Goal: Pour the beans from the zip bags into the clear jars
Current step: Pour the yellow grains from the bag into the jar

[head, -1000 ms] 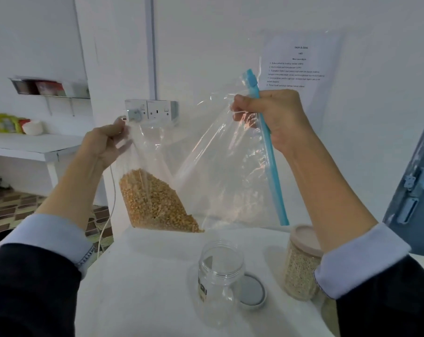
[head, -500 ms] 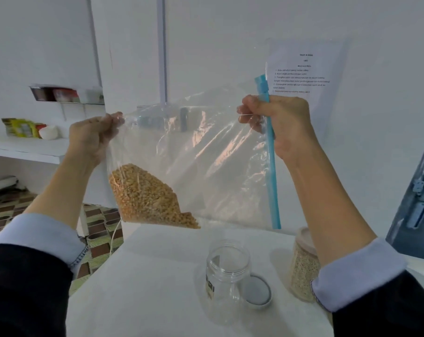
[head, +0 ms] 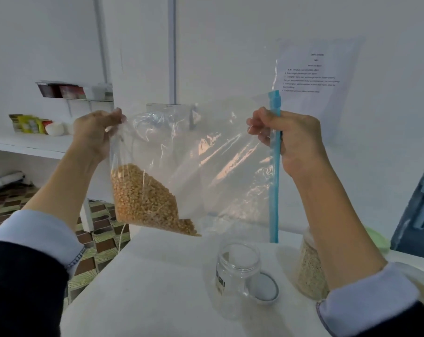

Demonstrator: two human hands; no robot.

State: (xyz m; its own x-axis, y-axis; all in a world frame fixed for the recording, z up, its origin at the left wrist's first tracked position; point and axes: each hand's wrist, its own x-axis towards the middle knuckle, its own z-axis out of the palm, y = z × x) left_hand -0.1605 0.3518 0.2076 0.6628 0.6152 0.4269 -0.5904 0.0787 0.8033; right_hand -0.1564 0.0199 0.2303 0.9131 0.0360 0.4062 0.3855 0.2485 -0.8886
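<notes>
A clear zip bag (head: 218,161) hangs in the air above the white table, turned sideways, its blue zip strip (head: 274,171) running down the right side. Orange-yellow beans (head: 145,198) are heaped in its lower left corner. My left hand (head: 96,132) pinches the bag's upper left corner. My right hand (head: 293,139) grips the zip strip near its top. Below the bag stands an open, empty clear jar (head: 237,273) with a small label, its lid (head: 264,288) lying beside it on the right.
A second jar (head: 310,271) filled with pale grains stands at the right, partly behind my right forearm. The white table (head: 157,288) ends at the left over patterned floor tiles. A printed sheet hangs on the wall; a shelf with packets is far left.
The bag has been spread wider and flatter between both hands, with the zip strip closer to vertical. The bag sits lower in the frame, and the beans stay in the left corner.
</notes>
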